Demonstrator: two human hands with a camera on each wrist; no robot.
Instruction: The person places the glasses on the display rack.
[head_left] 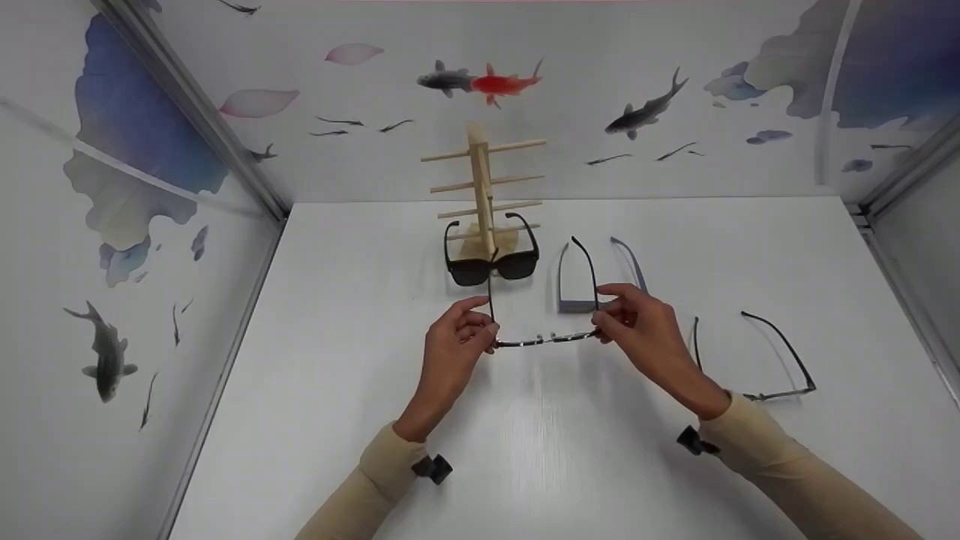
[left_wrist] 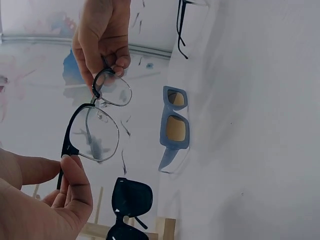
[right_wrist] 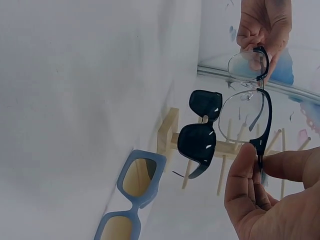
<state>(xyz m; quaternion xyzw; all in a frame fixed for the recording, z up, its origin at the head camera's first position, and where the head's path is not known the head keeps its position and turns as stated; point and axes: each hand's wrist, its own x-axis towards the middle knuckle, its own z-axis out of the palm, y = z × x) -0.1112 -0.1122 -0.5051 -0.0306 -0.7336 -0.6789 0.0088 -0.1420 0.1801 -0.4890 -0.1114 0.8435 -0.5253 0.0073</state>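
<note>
Both hands hold a pair of black half-rim eyeglasses (head_left: 517, 343) with clear lenses, lifted above the white table. My left hand (head_left: 456, 341) pinches the left hinge end between thumb and fingers. At the opposite hinge, my right hand (head_left: 641, 324) pinches the frame likewise. The temples are unfolded and point away from me. Just beyond, black sunglasses (head_left: 517, 265) hang on the lowest part of a wooden rack (head_left: 480, 169). Blue-grey sunglasses with amber lenses (left_wrist: 163, 130) stand on the table behind my right hand, partly hidden by it in the head view.
Another pair of thin dark-framed glasses (head_left: 795, 392) lies unfolded on the table (head_left: 360, 300), right of my right forearm, which covers part of it. The rack's upper pegs (head_left: 517, 145) stick out both sides. Printed walls (head_left: 360, 165) enclose the back and sides.
</note>
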